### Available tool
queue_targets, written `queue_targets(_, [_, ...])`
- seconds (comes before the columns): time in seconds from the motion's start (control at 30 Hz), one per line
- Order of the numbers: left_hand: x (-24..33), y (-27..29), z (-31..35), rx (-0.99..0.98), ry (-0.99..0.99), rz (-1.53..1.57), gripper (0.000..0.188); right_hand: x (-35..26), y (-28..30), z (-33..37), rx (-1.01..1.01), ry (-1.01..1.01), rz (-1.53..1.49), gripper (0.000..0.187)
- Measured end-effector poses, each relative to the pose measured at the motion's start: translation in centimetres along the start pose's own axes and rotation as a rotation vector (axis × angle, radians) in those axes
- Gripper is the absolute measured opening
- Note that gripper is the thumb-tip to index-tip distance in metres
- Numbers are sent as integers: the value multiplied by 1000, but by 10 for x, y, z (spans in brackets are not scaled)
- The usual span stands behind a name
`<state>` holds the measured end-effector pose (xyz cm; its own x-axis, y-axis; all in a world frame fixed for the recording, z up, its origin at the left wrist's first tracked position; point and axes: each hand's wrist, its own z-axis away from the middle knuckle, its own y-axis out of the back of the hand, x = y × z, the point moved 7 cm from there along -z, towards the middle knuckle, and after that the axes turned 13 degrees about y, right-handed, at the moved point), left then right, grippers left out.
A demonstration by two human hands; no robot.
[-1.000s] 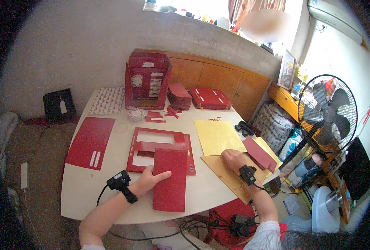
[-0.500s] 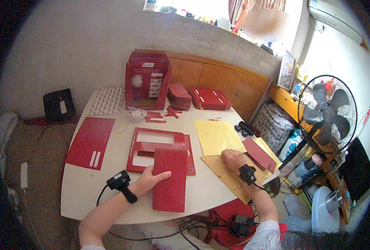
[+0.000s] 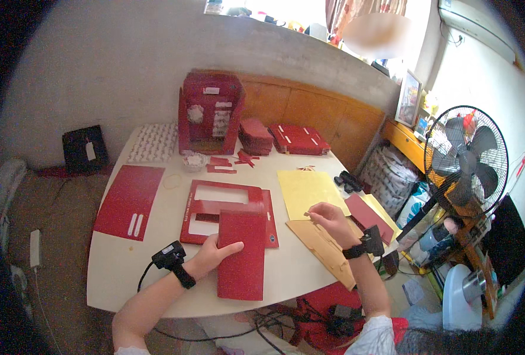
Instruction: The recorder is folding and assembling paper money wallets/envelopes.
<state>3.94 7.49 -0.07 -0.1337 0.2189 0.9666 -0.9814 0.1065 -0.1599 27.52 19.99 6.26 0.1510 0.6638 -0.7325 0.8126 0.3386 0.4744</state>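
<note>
My left hand (image 3: 215, 257) grips the left edge of a red rectangular card panel (image 3: 242, 266), its thumb lying across the front. The panel stands at the near middle of the table, overlapping a red cut-out card sheet (image 3: 227, 192) with window openings. Over to the right, my right hand (image 3: 333, 225) is raised with fingers pinched together. A tiny dark bit shows at its fingertips, too small to name. Below that hand lies a tan paper sheet (image 3: 318, 245) with small lifted pieces on it. A yellow sheet (image 3: 304, 192) is just beyond.
A red display box (image 3: 212, 115) stands at the back, beside a stack of red cards (image 3: 255, 136) and flat red pieces (image 3: 299, 139). At left are a white sheet of patterned stickers (image 3: 154, 143) and a red panel (image 3: 129, 201). A black fan (image 3: 464, 161) stands off the right side.
My right hand has lifted off the tan sheet and turned, with a tiny bit now at its fingertips. My left hand and the red panel have stayed nearly still.
</note>
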Motion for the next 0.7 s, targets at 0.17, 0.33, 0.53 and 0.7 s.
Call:
queue_targets(0.17, [-2, 4, -3, 19, -16, 24, 42, -40, -36, 5, -59, -193, -491, 15])
queue_targets(0.33, [1, 3, -5, 20, -53, 37, 40, -53, -58, 7, -74, -298, -751, 15])
queue_targets(0.53, [-1, 8, -7, 60, -154, 44, 33, -62, -80, 2, -132, -246, -688, 13])
queue_targets(0.7, [10, 3, 0, 116, -283, -31, 28, -78, -111, -1, -133, -218, -588, 11])
